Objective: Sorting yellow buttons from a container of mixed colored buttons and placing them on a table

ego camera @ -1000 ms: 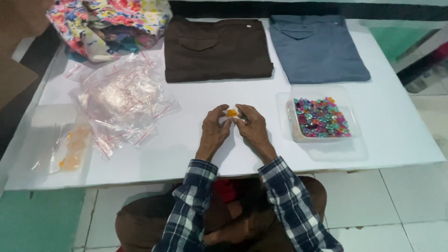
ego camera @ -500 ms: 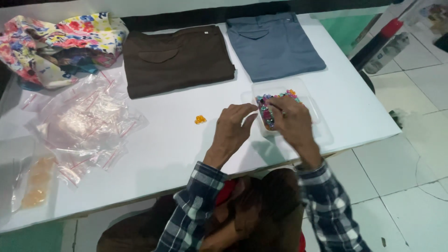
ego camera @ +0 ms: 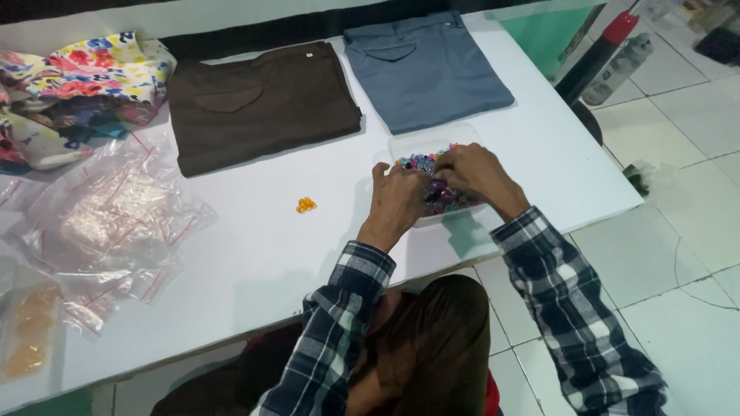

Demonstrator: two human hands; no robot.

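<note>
A clear plastic tray (ego camera: 420, 143) full of small colourful pieces (ego camera: 441, 197) sits near the right front of the white table (ego camera: 254, 254). Both my hands reach into it. My left hand (ego camera: 397, 202) rests on the tray's left edge with its fingers among the pieces. My right hand (ego camera: 476, 173) covers the tray's right side with its fingers curled down into them. What either hand holds is hidden. A small orange piece (ego camera: 306, 205) lies alone on the table, left of my left hand.
Folded brown trousers (ego camera: 258, 104) and folded grey-blue trousers (ego camera: 424, 65) lie at the back. A floral cloth (ego camera: 85, 81) is heaped at the back left. Clear zip bags (ego camera: 116, 219) spread on the left. A dark bottle (ego camera: 597, 54) stands past the right edge.
The orange piece that both hands held at the table's middle now lies alone on the table. Both hands have moved right into the tray of colourful pieces.
</note>
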